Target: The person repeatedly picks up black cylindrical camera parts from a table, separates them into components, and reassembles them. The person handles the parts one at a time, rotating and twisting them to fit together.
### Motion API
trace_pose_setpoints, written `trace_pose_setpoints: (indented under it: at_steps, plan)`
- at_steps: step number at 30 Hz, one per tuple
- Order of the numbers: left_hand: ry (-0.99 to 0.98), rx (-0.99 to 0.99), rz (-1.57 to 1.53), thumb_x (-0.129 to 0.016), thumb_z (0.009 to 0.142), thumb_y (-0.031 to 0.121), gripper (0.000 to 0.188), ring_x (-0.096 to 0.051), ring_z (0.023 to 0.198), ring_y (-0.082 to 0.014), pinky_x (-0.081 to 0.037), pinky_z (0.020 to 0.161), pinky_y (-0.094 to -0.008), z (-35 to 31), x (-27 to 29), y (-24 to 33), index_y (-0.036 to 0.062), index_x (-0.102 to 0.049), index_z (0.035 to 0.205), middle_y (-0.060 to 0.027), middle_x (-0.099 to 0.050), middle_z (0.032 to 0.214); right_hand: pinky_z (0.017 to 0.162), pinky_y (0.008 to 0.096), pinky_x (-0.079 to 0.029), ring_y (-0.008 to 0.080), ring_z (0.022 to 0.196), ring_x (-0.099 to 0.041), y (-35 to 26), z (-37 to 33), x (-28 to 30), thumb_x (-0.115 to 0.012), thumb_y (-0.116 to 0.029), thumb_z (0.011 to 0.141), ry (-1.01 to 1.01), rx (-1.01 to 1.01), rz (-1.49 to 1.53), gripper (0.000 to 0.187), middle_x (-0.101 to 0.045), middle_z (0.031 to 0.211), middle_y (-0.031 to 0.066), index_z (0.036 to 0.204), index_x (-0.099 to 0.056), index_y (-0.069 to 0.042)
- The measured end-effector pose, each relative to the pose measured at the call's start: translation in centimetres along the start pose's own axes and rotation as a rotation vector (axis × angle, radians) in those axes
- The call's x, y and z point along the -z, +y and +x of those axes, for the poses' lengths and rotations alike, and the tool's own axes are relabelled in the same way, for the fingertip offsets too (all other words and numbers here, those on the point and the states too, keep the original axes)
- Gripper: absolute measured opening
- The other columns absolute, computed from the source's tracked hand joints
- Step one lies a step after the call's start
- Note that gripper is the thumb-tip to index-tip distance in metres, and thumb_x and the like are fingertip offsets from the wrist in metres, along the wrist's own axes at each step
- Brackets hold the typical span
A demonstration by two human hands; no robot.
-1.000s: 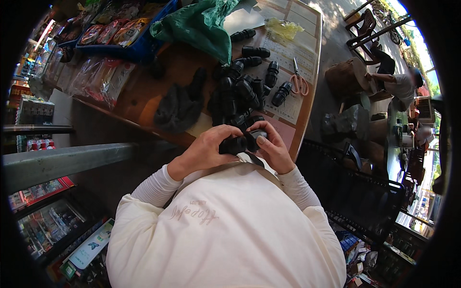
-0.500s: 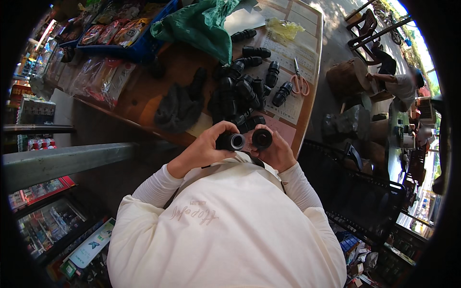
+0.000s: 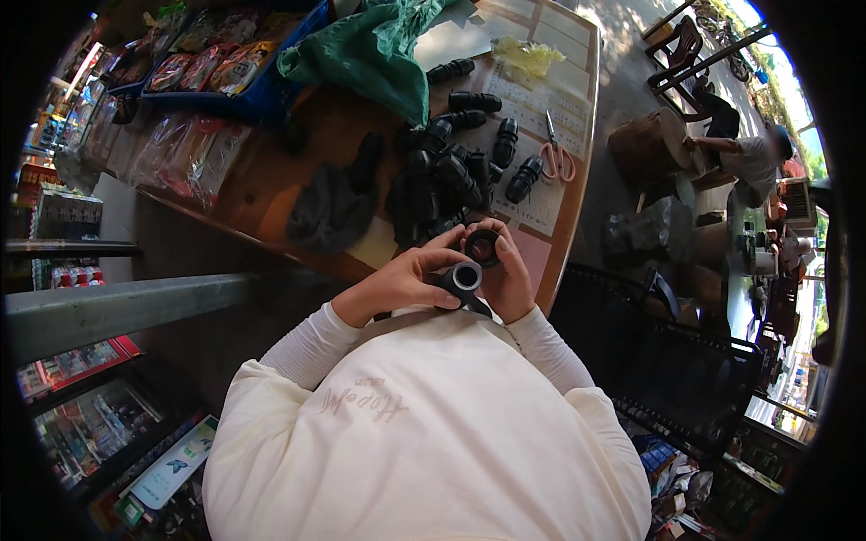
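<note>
Close to my body, at the table's near edge, my left hand grips a black plastic pipe fitting with thumb and fingers. Its round mouth, with a pale grey ring inside, faces up. Just beyond it, my right hand curls around a black ring-shaped nut whose dark opening shows. The two pieces sit side by side, the nut slightly farther out; whether they touch I cannot tell. Past my hands lies a heap of black pipe fittings on the wooden table.
Pink-handled scissors lie right of the heap, a dark grey cloth left of it. Behind are a green plastic bag, a blue crate of packaged snacks and a crumpled yellowish bag. A metal rail runs at left, a black chair at right.
My left hand has moved right with the fitting, bringing it near the nut. My right hand has turned and risen a little, tilting the nut so that its opening shows as a ring.
</note>
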State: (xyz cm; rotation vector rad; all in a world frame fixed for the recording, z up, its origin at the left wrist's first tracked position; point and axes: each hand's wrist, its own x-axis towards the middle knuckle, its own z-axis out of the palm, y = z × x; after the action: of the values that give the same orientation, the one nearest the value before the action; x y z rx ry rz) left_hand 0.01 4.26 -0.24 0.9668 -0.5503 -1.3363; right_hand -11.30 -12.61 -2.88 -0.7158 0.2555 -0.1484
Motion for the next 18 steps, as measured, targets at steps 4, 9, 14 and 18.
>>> trace_pose_setpoints:
  at_steps: [4, 9, 14, 18]
  plan:
    - [-0.085, -0.231, 0.212, -0.079, 0.071, 0.001, 0.046, -0.031, 0.141, -0.0229, -0.038, 0.106, -0.0347, 0.5, 0.3, -0.3, 0.0075, -0.069, 0.115, -0.0122, 0.003, 0.161, 0.098, 0.0334, -0.046, 0.0198, 0.110, -0.055, -0.6, -0.5, -1.5, -0.053, -0.044, 0.097, -0.011, -0.047, -0.053, 0.044, -0.054, 0.116, 0.0086, 0.123, -0.046, -0.009]
    - [-0.050, -0.317, 0.461, -0.084, 0.068, 0.006, 0.048, -0.027, 0.143, -0.0261, -0.035, 0.108, -0.0369, 1.0, -0.2, -0.5, 0.0085, -0.070, 0.114, -0.0128, -0.001, 0.161, 0.093, 0.0296, -0.049, 0.0165, 0.110, -0.055, 0.0, -0.3, -0.4, -0.047, -0.039, 0.100, 0.023, -0.029, -0.072, 0.039, -0.056, 0.115, 0.0079, 0.124, -0.045, -0.009]
    - [-0.017, -0.339, 0.592, -0.085, 0.065, 0.007, 0.049, -0.032, 0.138, -0.0323, -0.033, 0.110, -0.0383, 1.0, -0.2, 0.0, 0.0108, -0.071, 0.113, -0.0150, -0.017, 0.154, 0.096, 0.0298, -0.042, 0.0161, 0.107, -0.053, -0.8, -0.2, -0.8, -0.053, -0.039, 0.099, 0.103, 0.111, -0.243, 0.041, -0.052, 0.122, 0.0078, 0.123, -0.050, -0.007]
    - [0.021, -0.421, 0.628, -0.086, 0.064, 0.007, 0.051, -0.034, 0.135, -0.0323, -0.031, 0.111, -0.0388, 0.6, 0.1, 0.4, 0.0107, -0.071, 0.113, -0.0159, -0.023, 0.150, 0.089, 0.0328, -0.044, 0.0193, 0.105, -0.053, -5.1, -1.5, -2.1, -0.072, -0.034, 0.086, -0.162, 0.565, -0.912, 0.047, -0.053, 0.123, 0.0088, 0.123, -0.059, -0.008]
